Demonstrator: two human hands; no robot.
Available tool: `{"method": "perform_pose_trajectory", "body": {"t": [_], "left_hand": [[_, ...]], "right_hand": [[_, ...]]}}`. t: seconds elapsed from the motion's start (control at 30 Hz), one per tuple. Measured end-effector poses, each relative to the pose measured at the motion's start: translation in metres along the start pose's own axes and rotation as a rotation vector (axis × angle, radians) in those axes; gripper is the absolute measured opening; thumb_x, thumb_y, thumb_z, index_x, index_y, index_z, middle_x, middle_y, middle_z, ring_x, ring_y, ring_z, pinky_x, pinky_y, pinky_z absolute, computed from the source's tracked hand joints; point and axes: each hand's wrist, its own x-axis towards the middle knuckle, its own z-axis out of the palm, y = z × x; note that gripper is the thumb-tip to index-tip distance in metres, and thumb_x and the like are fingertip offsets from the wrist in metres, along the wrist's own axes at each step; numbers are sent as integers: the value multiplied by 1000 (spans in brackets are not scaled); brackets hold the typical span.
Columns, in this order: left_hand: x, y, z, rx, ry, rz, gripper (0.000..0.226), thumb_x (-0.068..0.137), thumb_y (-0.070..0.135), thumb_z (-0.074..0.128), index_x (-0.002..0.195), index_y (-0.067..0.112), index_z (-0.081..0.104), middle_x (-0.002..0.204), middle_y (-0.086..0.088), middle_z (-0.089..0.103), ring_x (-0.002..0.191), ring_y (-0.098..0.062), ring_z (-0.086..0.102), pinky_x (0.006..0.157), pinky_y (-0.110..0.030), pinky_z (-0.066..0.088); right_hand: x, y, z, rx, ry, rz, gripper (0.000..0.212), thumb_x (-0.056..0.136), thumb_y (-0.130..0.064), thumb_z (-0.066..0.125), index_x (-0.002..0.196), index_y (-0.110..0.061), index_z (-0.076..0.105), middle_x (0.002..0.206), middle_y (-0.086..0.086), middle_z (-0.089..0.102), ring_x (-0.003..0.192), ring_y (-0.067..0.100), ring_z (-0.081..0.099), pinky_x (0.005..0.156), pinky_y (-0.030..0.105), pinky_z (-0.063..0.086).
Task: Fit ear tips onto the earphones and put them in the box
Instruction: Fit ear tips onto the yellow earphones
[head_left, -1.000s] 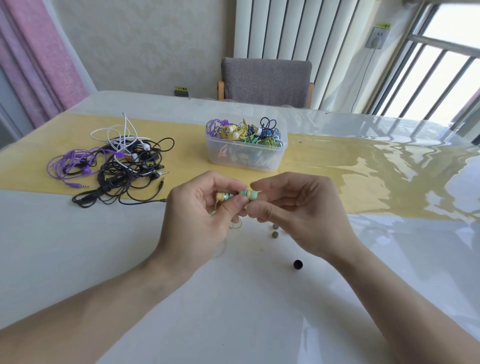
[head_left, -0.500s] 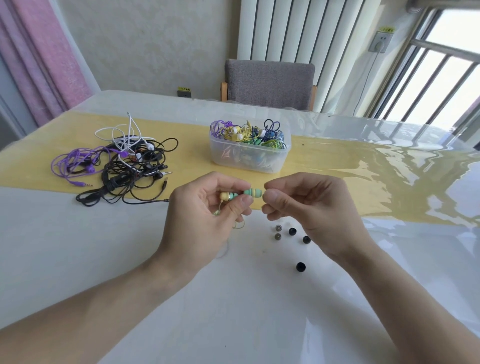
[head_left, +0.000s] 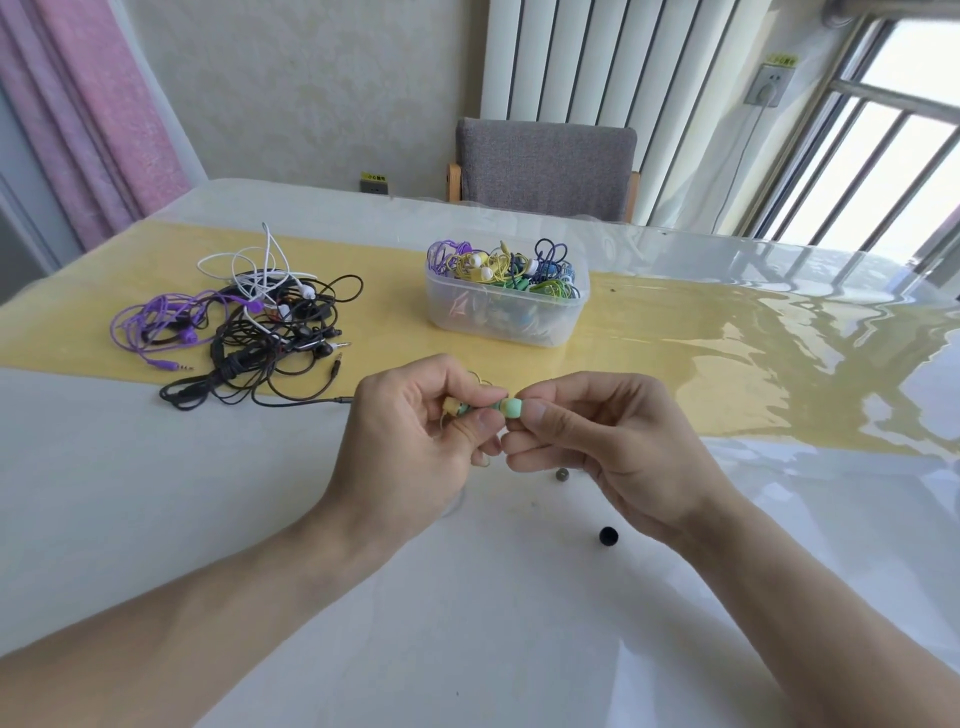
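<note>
My left hand (head_left: 415, 436) pinches a green and yellow earphone (head_left: 470, 408) above the white table. My right hand (head_left: 597, 447) meets it from the right, its thumb and fingers closed on the pale green ear tip (head_left: 511, 408) at the earphone's end. A black ear tip (head_left: 608, 535) lies loose on the table below my right hand, and a grey ear tip (head_left: 561, 474) shows between the hands. A clear plastic box (head_left: 550, 325) with several coloured earphones in it stands behind the hands.
A tangle of black, white and purple earphones (head_left: 249, 322) lies at the left on the yellow table runner (head_left: 727, 364). A grey chair (head_left: 545, 166) stands at the table's far edge. A window with bars is at the right.
My right hand has closed back in on the earphone's end, after being slightly apart half a second ago. It now covers some loose ear tips on the table.
</note>
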Motion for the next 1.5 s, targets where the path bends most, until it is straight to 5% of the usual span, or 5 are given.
{"method": "perform_pose_trajectory", "body": {"t": [0.37,0.53,0.93,1.2,1.5], "left_hand": [[-4,0,1,84,-6,127,9,83,4,68,90,4,74,84,-12,72,68,-19,68,64,-16,54],[-4,6,3,-67,-28,47,16,78,5,71,93,3,72,81,-9,74,69,-8,69,66,-14,53],[0,1,6,-209,5,-142,18,70,10,69,84,-1,69,68,-17,71,54,-23,67,56,-27,56],[3,-1,3,-115,-44,-140,18,74,12,71,89,3,70,73,-14,72,57,-20,66,61,-25,55],[4,-1,2,-249,-83,-305,30,82,3,69,112,6,68,98,-13,75,82,-23,73,73,-21,54]], "right_hand": [[-3,2,7,59,78,3,13,70,-14,73,75,-3,79,79,25,74,73,35,75,67,30,60],[-3,1,6,34,72,-35,12,72,-15,73,75,-5,79,76,20,74,70,30,75,66,27,59],[-3,5,-4,-239,31,-143,11,90,1,69,88,-6,78,72,12,74,63,19,68,63,22,53],[2,6,-5,-41,63,88,13,90,0,66,87,-4,78,78,17,74,70,24,69,72,30,57],[3,8,-8,-535,151,-220,5,87,-15,78,88,-20,77,76,-7,75,65,10,66,58,36,58]]}}
